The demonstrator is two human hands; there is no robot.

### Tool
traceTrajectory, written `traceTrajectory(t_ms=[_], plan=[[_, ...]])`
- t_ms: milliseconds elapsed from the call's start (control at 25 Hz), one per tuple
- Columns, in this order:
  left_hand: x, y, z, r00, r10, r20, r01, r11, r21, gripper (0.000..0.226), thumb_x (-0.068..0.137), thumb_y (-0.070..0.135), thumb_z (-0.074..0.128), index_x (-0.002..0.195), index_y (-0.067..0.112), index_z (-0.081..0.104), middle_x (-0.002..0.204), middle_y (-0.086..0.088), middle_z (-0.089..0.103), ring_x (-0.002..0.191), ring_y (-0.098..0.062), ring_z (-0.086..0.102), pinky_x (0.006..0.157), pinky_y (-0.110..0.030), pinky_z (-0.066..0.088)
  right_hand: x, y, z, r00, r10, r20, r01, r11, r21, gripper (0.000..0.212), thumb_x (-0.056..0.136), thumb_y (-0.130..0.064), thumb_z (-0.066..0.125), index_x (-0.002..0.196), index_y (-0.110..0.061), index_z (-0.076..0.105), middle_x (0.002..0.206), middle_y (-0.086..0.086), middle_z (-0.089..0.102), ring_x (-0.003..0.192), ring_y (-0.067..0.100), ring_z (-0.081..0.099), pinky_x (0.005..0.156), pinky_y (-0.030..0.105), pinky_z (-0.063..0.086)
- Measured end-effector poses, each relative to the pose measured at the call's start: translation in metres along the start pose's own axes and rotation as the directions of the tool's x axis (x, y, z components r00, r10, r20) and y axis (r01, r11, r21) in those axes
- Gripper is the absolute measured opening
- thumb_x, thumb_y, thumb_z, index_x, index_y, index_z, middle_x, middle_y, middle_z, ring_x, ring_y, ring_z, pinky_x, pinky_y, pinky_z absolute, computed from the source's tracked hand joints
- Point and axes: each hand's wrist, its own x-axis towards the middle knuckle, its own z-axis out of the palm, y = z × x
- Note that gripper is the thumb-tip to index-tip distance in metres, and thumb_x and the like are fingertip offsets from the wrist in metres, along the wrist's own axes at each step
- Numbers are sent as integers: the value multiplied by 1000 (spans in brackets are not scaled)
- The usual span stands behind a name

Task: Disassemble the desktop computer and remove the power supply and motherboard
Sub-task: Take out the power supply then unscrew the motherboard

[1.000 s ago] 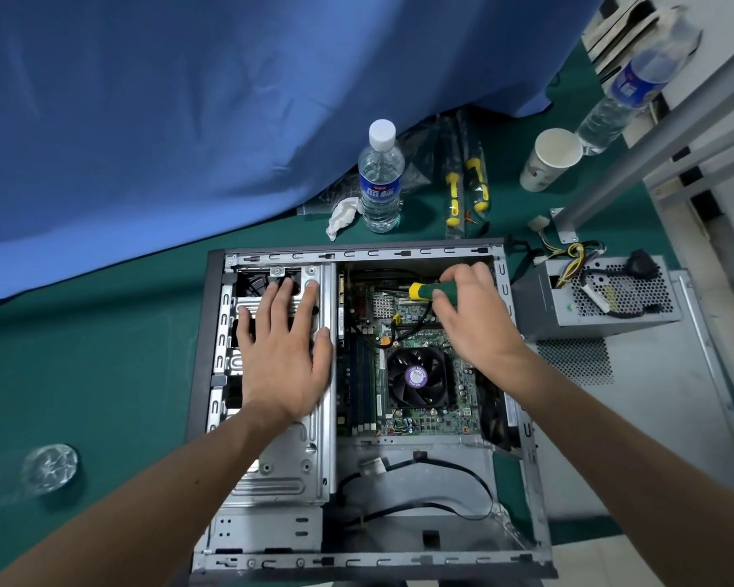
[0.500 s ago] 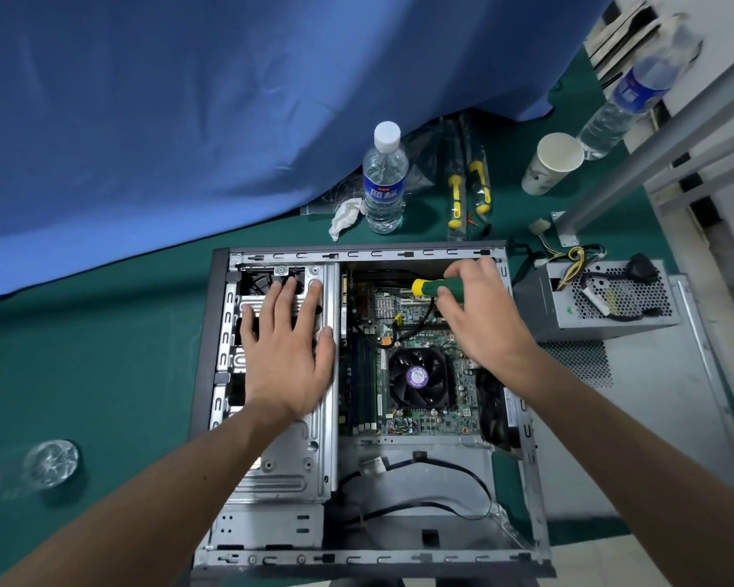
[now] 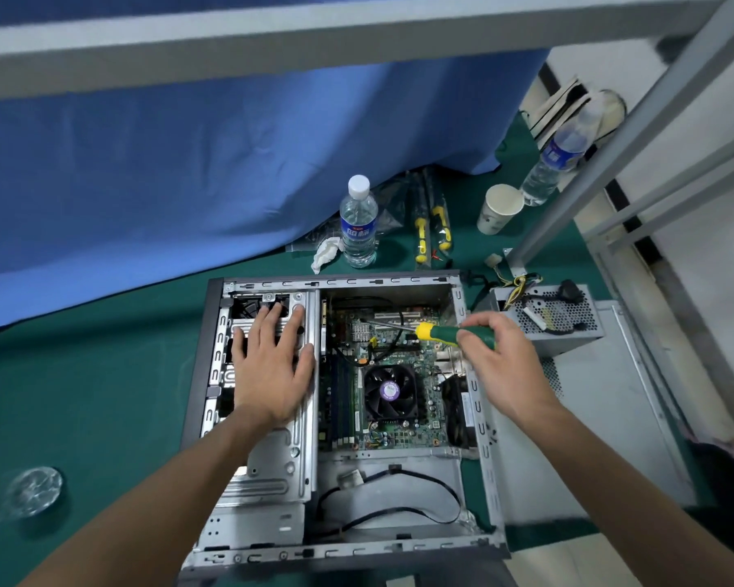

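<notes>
Now left hand (image 3: 272, 370) flat on ribbed steel drive cage (image 3: 272, 468), right hand (image 3: 501, 366) clenched round glossy green screwdriver (image 3: 454, 334).

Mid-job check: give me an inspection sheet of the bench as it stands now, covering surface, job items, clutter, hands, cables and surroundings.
Surface: green mat.
Job's things: open case lying flat; motherboard inside it; power supply out, beside the case.
Clutter: two water bottles, paper cup, crumpled tissue, packaged tools.
Hands: left hand flat on the drive cage; right hand grips a screwdriver over the board.
Cables: black cable looped on the case floor; power supply leads.
Surroundings: blue cloth, grey metal frame.
</notes>
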Motion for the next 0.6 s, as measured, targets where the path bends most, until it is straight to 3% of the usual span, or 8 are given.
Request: traceTrajectory(t_ms=[80, 160, 240, 320, 440, 520, 600], plan=[[2, 8, -12, 999, -32, 14, 34, 984, -174, 60, 95, 43, 47, 151, 28, 31, 161, -5, 15, 149, -25, 13, 121, -55, 8, -12, 0, -10, 1000, 8, 20, -9, 995, 101, 8, 95, -22, 57, 97, -29, 60, 88, 2, 62, 50, 6, 45, 44, 19, 36], [-5, 25, -21, 1000, -1, 2, 2, 937, -348, 64, 90, 28, 64, 147, 29, 35, 156, 4, 17, 141, -23, 28, 119, -50, 20, -22, -1, -19, 999, 19, 50, -28, 983, 182, 11, 95, -20, 58, 94, -31, 62, 70, -4, 58, 47, 8, 40, 44, 26, 33], [-14, 45, -23, 998, 52, 33, -32, 889, -456, 65, 90, 27, 67, 146, 32, 34, 142, 8, 30, 124, -11, 43, 111, -34, 35, -29, -1, -24, 997, 22, 75, -40, 967, 251, 15, 95, -19, 58, 93, -32, 64, 60, -10, 54, 48, 11, 39, 46, 29, 29], [-18, 58, -23, 996, 56, 69, -10, 837, -547, 62, 91, 28, 67, 146, 29, 37, 129, 7, 44, 108, -7, 53, 99, -28, 46, -33, -2, -27, 996, 17, 93, -42, 960, 275, 15, 95, -17, 57, 94, -31, 64, 58, -10, 55, 49, 13, 38, 45, 29, 28], [-16, 65, -26, 996, -25, 83, 76, 709, -701, 46, 93, 21, 66, 137, 21, 52, 108, 10, 62, 92, -2, 62, 89, -27, 53, -38, -3, -32, 995, 11, 97, -38, 959, 281, 12, 96, -15, 57, 96, -24, 64, 58, -10, 54, 50, 12, 39, 45, 28, 30], [-18, 64, -24, 998, -28, 59, 61, 711, -701, 26, 95, 18, 64, 120, 18, 66, 97, 12, 69, 89, 1, 64, 90, -31, 54, -43, -1, -34, 994, 30, 107, -61, 954, 294, 10, 96, -15, 58, 97, -22, 65, 58, -9, 50, 49, 11, 37, 45, 27, 28], [-24, 63, -23, 998, -30, 56, 61, 684, -727, 14, 95, 17, 63, 104, 16, 73, 89, 8, 73, 85, -8, 67, 86, -32, 54, -49, 4, -33, 985, 105, 136, -147, 926, 348, 10, 96, -16, 57, 102, -15, 65, 58, -2, 46, 48, 11, 32, 44, 26, 24]])
